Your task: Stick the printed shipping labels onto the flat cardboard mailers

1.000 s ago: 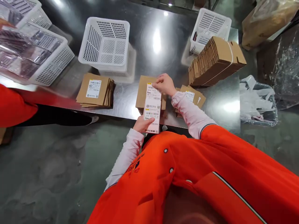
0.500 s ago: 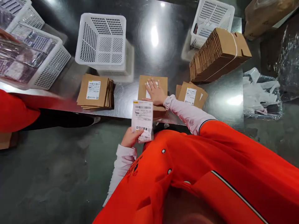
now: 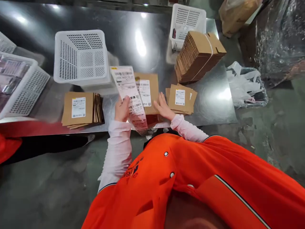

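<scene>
A strip of printed shipping labels [image 3: 127, 84] is gripped in my left hand [image 3: 122, 108], thumb on its face. It slants above the metal table and covers the left part of a brown cardboard mailer [image 3: 152, 86]. That mailer bears a white label and lies at the table's near edge, on top of others. At its right edge rests my right hand [image 3: 164, 107], fingers extended and holding nothing. Just beyond that hand is a small pile of labelled mailers [image 3: 187, 103]. A further stack of labelled mailers [image 3: 68, 109] sits to the left.
An upright white basket [image 3: 82, 81] stands behind the left stack. At the right, a strapped bundle of flat cardboard [image 3: 194, 58] leans near another white basket [image 3: 188, 16]. Far left, a basket [image 3: 30, 86] holds plastic-wrapped items. A bin with white plastic [image 3: 245, 82] stands beyond the table.
My left hand has raised the label strip forward over the table. My right hand has slid from the mailer's top to its right edge. The view has shifted, and the person at left has drawn back.
</scene>
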The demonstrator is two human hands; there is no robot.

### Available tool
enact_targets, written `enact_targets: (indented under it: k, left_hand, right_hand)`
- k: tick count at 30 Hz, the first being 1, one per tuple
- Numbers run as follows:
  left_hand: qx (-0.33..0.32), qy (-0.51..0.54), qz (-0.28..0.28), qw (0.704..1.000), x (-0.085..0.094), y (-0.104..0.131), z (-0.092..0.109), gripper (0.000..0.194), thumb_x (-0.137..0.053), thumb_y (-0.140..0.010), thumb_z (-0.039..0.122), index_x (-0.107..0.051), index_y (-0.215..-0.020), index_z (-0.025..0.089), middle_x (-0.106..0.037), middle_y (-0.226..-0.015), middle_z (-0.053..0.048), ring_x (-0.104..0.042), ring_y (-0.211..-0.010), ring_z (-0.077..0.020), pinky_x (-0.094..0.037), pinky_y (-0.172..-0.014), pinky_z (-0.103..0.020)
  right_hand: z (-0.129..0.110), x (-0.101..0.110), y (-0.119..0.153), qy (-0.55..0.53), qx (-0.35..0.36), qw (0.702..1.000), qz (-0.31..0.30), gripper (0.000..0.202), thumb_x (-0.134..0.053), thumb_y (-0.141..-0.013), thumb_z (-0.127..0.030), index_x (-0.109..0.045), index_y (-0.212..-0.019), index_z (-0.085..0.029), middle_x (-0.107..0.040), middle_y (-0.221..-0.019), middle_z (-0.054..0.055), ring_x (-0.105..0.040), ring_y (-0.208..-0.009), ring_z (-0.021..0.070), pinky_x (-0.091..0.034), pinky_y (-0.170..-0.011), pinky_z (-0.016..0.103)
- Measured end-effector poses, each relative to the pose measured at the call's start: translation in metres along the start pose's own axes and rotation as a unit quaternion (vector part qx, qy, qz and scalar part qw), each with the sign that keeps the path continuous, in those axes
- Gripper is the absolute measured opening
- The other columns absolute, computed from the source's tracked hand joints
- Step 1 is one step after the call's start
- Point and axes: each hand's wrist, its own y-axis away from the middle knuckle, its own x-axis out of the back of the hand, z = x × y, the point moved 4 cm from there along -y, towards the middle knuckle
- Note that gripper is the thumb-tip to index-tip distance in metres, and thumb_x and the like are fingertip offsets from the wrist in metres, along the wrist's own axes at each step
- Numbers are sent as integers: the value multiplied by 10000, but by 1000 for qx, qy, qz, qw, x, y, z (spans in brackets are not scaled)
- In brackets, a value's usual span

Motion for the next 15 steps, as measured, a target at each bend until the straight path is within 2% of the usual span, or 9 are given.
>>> enact_targets:
  k: [2,4,7,9,10,12,14,15]
  left_hand:
    - [3,84,-2,996,-6,23,21,532,-790,-681,650,-708,-914,179,-750,-1014,-97,-694,-1030,-271,-521,-1010,-442]
    - [7,140,-6,990,-11,44,39,511,-842,-641,619,-708,-878,186,-752,-928,-54,-710,-914,-226,-554,-948,-386]
    - [27,151,-12,988,-13,68,46,455,-884,-631,532,-706,-874,191,-743,-877,-31,-704,-824,-200,-579,-874,-368]
    - [19,115,-22,993,-13,83,39,471,-885,-641,502,-715,-953,193,-753,-954,-51,-710,-871,-213,-579,-866,-366]
    - [14,90,-30,995,-13,91,33,493,-881,-646,496,-716,-997,192,-756,-1001,-67,-712,-905,-223,-577,-867,-363]
    - [19,39,-51,998,-16,106,20,515,-864,-652,521,-718,-1010,180,-760,-1009,-90,-714,-910,-242,-578,-839,-359]
    - [47,-8,-98,994,-23,118,10,513,-853,-641,551,-724,-947,160,-762,-933,-101,-715,-862,-253,-577,-803,-361]
    - [56,-23,-119,991,-26,122,7,515,-859,-625,550,-725,-925,154,-761,-913,-104,-713,-852,-254,-574,-801,-359]
  right_hand:
    - [9,30,9,-78,59,992,77,887,-291,-925,-780,-352,-1526,-130,-405,-1577,172,-398,-1474,219,-348,-1223,374]
    - [30,69,18,-102,68,983,138,831,-296,-926,-776,-423,-1470,-161,-534,-1471,154,-531,-1348,220,-434,-1152,387]
    - [65,119,26,-3,-14,985,173,797,-385,-926,-727,-460,-1433,-116,-553,-1415,215,-540,-1313,303,-427,-1121,522]
    - [71,130,31,80,-63,981,167,881,-551,-851,-716,-451,-1440,-68,-517,-1418,276,-500,-1332,382,-399,-1101,614]
    - [66,126,33,92,-60,983,145,950,-650,-785,-704,-443,-1449,-57,-507,-1419,291,-494,-1328,405,-400,-1092,629]
    - [39,96,39,31,4,999,44,1060,-792,-652,-672,-444,-1463,-85,-540,-1403,259,-543,-1277,389,-454,-1066,589]
    - [3,51,51,-112,81,987,-83,974,-783,-647,-687,-520,-1413,-147,-625,-1339,176,-624,-1180,319,-527,-1019,503]
    - [-12,31,58,-179,99,972,-115,866,-724,-700,-711,-578,-1356,-165,-662,-1297,142,-649,-1146,290,-542,-1008,472]
